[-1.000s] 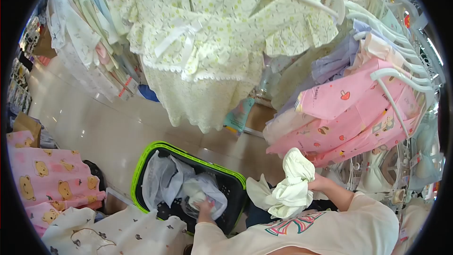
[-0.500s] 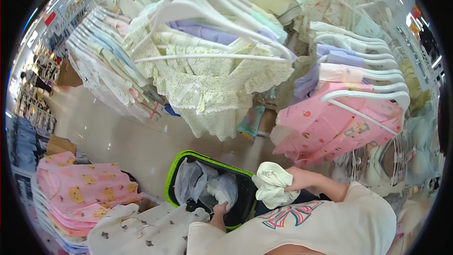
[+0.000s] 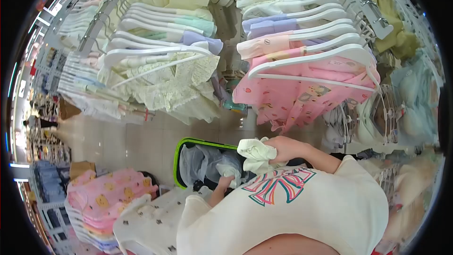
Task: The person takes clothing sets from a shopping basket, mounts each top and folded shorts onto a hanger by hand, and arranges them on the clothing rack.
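Observation:
My right hand [image 3: 282,149] is closed on a bunched pale cream-green cloth [image 3: 255,155], held up in front of my chest beside the basket. My left hand [image 3: 226,182] reaches down into a black basket with a bright green rim [image 3: 177,163]. Its fingers are partly hidden against a small whitish bundle [image 3: 228,170] in the basket. Clear plastic bags [image 3: 196,163] lie at the basket's left side. The held cloth and my right forearm cover part of the basket's right end.
Pink printed garments [image 3: 302,94] hang on white hangers at the right, pale green floral ones [image 3: 181,85] at the left. Pink bear-print clothes [image 3: 106,191] and a white garment [image 3: 153,219] are at lower left. Tiled floor [image 3: 137,144] lies between the racks.
The view has risen and swung, showing more of the racks. My right hand has brought the cloth closer to the basket, now overlapping its right end. My left hand stays in the basket.

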### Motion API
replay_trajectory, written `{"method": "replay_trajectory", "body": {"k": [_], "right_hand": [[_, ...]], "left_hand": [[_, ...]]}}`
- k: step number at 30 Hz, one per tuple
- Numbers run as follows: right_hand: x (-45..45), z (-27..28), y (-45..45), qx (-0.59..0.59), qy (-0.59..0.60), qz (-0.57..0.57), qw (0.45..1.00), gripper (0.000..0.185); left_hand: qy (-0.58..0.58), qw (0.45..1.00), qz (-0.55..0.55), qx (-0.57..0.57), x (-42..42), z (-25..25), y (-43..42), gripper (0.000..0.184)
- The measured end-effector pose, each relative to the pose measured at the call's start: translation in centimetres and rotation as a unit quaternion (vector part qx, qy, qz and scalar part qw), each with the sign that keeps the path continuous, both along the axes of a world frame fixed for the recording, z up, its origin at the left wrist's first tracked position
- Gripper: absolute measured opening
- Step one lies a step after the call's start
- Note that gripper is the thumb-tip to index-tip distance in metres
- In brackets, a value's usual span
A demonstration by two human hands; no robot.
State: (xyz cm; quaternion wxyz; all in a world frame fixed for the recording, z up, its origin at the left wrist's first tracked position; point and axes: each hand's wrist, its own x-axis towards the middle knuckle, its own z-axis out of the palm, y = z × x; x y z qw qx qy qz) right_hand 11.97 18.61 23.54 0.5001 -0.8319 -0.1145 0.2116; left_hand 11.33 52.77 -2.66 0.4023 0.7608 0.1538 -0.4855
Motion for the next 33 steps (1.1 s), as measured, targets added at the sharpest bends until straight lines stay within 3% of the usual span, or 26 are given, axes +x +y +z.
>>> {"method": "replay_trajectory", "body": {"k": [2,3,6,8,9,11,13,19,20,23,24,25,27,29,32,33], "right_hand": [[-0.3,0.5,-1.0,0.0,0.001,-0.002,1.0,0.044],[-0.4,0.3,-1.4,0.013,-0.01,-0.002,1.0,0.043],[-0.7,0.2,-2.2,0.04,-0.036,-0.012,0.998,0.042],[-0.7,0.1,-2.7,0.056,-0.06,0.0,0.997,0.042],[-0.6,0.0,-2.9,0.065,-0.073,-0.002,0.995,0.042],[-0.7,0.1,-3.3,0.078,-0.061,-0.011,0.995,0.041],[-0.9,-0.2,-3.7,0.08,-0.061,-0.016,0.995,0.04],[-1.3,-0.3,-4.1,0.113,-0.07,-0.013,0.991,0.044],[-1.6,-0.6,-4.2,0.118,-0.058,-0.025,0.991,0.045],[-1.9,-0.7,-4.8,0.086,-0.039,-0.044,0.995,0.048],[-2.0,-1.1,-4.9,0.087,-0.03,-0.042,0.995,0.048],[-2.2,-1.5,-5.0,0.088,-0.023,-0.041,0.995,0.049],[-2.4,-2.0,-5.0,0.075,-0.007,-0.04,0.996,0.049],[-2.9,-2.7,-5.1,0.062,0.013,-0.037,0.997,0.049],[-2.4,-3.6,-4.8,0.052,0.032,-0.019,0.998,0.05],[-2.2,-3.7,-4.4,0.049,0.04,-0.006,0.998,0.051]], "left_hand": [[-0.067,0.998,-0.008,0.004,-0.4,-3.1,-0.2,0.058],[-0.103,0.993,0.06,0.002,-0.9,-4.6,-0.1,0.057],[-0.231,0.964,0.074,0.108,-0.2,-2.1,-0.5,0.058],[-0.231,0.938,0.194,0.17,-0.4,-1.3,0.0,0.067],[-0.242,0.92,0.231,0.205,-0.5,-0.7,0.3,0.058],[-0.191,0.934,0.249,0.168,-0.5,0.9,1.4,0.049],[-0.153,0.94,0.269,0.141,-1.0,5.6,0.6,0.043],[-0.256,0.905,0.323,0.104,-3.1,0.6,2.5,0.043],[-0.193,0.908,0.357,0.104,-2.7,2.7,1.9,0.043],[-0.229,0.865,0.445,0.031,-2.8,-0.5,3.9,0.037],[-0.224,0.859,0.459,0.041,-2.5,0.8,3.6,0.036],[-0.24,0.86,0.448,0.052,-2.4,0.7,3.8,0.034],[-0.143,0.871,0.47,0.017,-2.2,1.2,3.5,0.036],[-0.037,0.923,0.38,0.054,-2.2,1.7,2.8,0.041],[-0.059,0.943,0.32,-0.072,-4.1,-0.8,-0.1,0.059],[-0.03,0.952,0.298,-0.069,-4.3,1.0,-1.9,0.062]]}}
